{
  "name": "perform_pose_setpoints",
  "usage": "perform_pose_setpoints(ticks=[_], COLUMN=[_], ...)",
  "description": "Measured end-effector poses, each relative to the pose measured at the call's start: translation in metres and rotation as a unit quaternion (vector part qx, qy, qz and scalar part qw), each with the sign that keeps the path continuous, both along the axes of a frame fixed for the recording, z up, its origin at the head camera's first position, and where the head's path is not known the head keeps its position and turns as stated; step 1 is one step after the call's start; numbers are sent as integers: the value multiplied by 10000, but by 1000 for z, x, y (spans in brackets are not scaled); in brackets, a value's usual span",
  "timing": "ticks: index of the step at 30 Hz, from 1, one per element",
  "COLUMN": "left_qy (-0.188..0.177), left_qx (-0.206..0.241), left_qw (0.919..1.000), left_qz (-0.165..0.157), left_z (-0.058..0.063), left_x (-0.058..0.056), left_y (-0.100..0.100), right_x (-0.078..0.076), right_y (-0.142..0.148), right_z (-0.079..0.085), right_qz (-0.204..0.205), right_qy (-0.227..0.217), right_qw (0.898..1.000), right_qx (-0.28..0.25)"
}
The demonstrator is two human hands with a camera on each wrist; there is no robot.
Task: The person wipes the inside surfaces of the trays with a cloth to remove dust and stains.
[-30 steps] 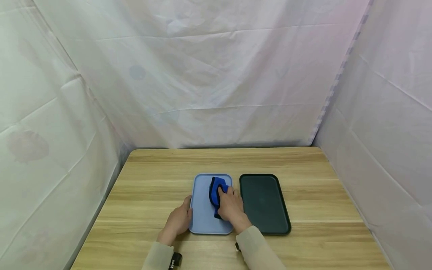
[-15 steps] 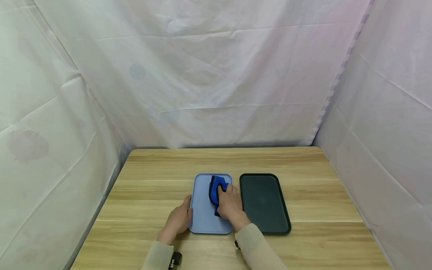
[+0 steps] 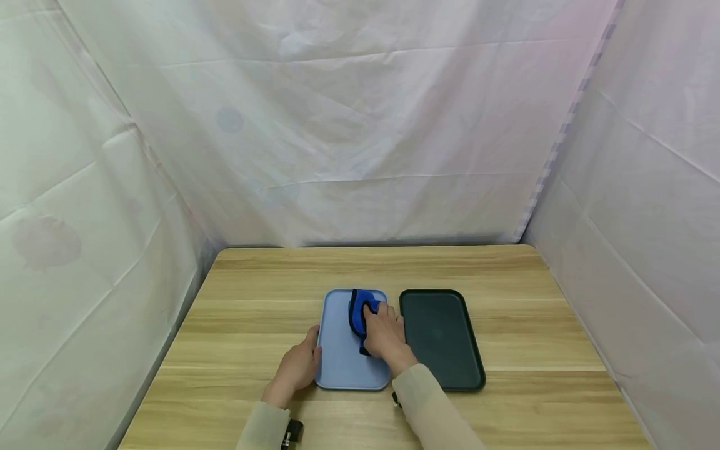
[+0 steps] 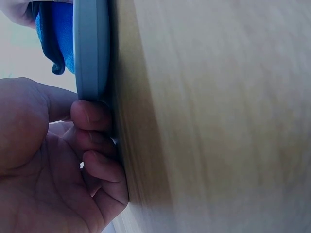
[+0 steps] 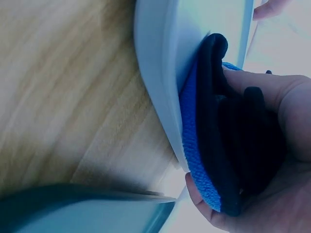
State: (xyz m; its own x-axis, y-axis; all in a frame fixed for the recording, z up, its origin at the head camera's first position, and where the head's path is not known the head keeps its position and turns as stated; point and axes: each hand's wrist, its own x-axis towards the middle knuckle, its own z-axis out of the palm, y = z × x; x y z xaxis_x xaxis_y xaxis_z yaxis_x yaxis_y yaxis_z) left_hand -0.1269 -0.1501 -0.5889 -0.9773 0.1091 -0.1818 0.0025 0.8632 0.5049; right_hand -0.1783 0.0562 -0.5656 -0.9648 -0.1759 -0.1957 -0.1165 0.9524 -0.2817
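A light blue tray lies flat on the wooden table. My left hand holds its left edge; in the left wrist view the fingertips meet the tray's side wall and the thumb reaches over the rim. Bunched in my right hand is a blue cloth with black edging, pressed on the right part of the tray. From the right wrist, the cloth shows fuzzy blue pile and dark folds between thumb and fingers, close along the tray rim.
A dark green tray lies just right of the blue one, with a narrow gap between them. The wooden tabletop surrounds both. White cloth curtains hang at the back and sides.
My right hand and the blue cloth have slid a little toward the far end of the light blue tray. My left hand stays at the tray's left edge.
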Motion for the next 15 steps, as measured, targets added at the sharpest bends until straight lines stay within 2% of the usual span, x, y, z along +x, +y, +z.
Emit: perform_pose_setpoints(ticks=[15], left_qy=[-50], left_qx=[-13], left_qw=[10000], left_qz=[-5], left_z=[-1], left_x=[-1], left_y=[-1], right_x=[-19], right_y=[8], right_z=[3], right_qz=[263], right_qy=[-210], right_qw=[9994], right_qx=[-74])
